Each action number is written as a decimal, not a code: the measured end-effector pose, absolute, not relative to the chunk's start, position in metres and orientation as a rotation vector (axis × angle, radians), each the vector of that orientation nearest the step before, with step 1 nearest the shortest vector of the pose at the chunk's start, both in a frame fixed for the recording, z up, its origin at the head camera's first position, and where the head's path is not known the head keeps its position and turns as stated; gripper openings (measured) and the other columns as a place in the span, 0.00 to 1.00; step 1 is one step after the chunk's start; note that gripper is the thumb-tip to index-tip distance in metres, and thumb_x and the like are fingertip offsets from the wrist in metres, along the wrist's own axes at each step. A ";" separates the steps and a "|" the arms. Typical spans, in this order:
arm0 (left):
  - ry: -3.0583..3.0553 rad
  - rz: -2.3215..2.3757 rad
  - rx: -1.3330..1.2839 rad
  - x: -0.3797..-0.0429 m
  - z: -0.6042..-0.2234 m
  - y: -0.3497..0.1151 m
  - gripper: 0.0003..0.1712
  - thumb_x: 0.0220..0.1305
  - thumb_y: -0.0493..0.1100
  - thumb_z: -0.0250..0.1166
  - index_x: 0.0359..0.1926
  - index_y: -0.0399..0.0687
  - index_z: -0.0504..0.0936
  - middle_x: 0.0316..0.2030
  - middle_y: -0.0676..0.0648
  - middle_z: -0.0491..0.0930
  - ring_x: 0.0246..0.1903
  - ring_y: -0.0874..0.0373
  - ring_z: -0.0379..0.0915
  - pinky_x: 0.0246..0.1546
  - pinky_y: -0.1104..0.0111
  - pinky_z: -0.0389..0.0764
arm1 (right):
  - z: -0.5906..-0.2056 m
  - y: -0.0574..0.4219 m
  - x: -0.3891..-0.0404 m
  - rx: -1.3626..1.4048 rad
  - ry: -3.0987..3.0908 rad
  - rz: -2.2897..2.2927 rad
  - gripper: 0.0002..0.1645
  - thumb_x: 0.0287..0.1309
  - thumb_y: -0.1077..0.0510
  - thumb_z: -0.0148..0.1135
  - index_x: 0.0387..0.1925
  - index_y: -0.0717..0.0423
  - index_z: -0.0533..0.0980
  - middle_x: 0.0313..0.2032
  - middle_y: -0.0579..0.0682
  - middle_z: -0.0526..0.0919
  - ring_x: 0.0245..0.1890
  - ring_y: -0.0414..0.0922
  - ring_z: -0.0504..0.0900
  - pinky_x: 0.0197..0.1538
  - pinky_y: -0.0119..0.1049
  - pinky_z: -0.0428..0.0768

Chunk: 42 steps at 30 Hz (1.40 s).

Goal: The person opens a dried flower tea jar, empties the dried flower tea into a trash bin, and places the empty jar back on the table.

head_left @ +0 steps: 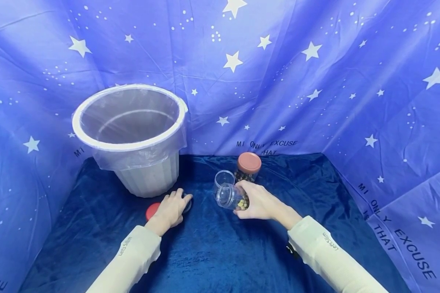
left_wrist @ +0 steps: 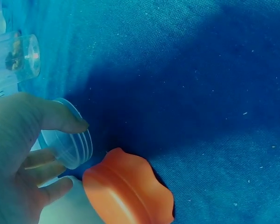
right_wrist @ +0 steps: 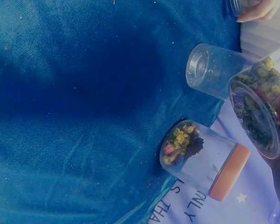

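Observation:
My left hand [head_left: 170,209] pinches a clear screw lid [left_wrist: 79,144] by its rim, thumb on one side and fingers on the other, low over the cloth. An orange-red lid [left_wrist: 128,186] with a wavy edge lies beside that hand. My right hand [head_left: 258,199] grips a clear jar [right_wrist: 259,107] of dried flowers, tipped with its mouth toward the left. Its mouth overlaps a second clear jar [head_left: 223,178] in the head view; that one stands upright and looks empty. Just behind stands a third jar [right_wrist: 191,144] of dried flowers, closed by an orange-pink lid [head_left: 249,162].
A white bin [head_left: 146,179] lined with a clear plastic bag stands at the back left, close beyond the left hand. Dark blue velvety cloth [head_left: 212,252] covers the table. Purple star-printed curtains [head_left: 205,61] hang round the back and sides.

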<state>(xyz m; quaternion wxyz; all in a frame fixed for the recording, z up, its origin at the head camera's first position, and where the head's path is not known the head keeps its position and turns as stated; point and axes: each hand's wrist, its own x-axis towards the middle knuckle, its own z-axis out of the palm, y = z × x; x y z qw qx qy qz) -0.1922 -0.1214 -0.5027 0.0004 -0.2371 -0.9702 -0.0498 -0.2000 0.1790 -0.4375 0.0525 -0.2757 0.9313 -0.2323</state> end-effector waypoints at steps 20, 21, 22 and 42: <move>-3.264 -0.245 -0.697 -0.195 -0.499 -0.123 0.37 0.49 0.34 0.70 0.64 0.46 0.74 0.56 0.35 0.73 0.57 0.37 0.72 0.55 0.46 0.75 | -0.436 0.179 -0.200 -0.854 2.856 -0.665 0.39 0.41 0.44 0.74 0.56 0.51 0.71 0.43 0.42 0.80 0.39 0.37 0.79 0.42 0.36 0.80; -3.274 -0.244 -0.700 -0.196 -0.498 -0.123 0.38 0.49 0.34 0.69 0.64 0.46 0.73 0.56 0.35 0.73 0.57 0.37 0.71 0.55 0.45 0.75 | -0.436 0.180 -0.200 -0.852 2.857 -0.664 0.39 0.41 0.44 0.74 0.57 0.51 0.71 0.44 0.43 0.80 0.39 0.37 0.79 0.43 0.36 0.80; -3.282 -0.244 -0.701 -0.197 -0.497 -0.123 0.37 0.49 0.34 0.69 0.65 0.46 0.73 0.56 0.35 0.73 0.57 0.37 0.71 0.55 0.45 0.75 | -0.436 0.180 -0.200 -0.850 2.857 -0.665 0.39 0.41 0.44 0.74 0.57 0.51 0.71 0.44 0.43 0.80 0.39 0.37 0.79 0.43 0.36 0.80; -3.279 -0.263 -0.494 -0.195 -0.502 -0.124 0.35 0.55 0.47 0.69 0.64 0.46 0.72 0.55 0.33 0.73 0.55 0.36 0.72 0.54 0.46 0.73 | -0.438 0.181 -0.200 -0.837 2.872 -0.648 0.41 0.41 0.42 0.74 0.57 0.51 0.71 0.44 0.44 0.81 0.41 0.40 0.81 0.43 0.38 0.81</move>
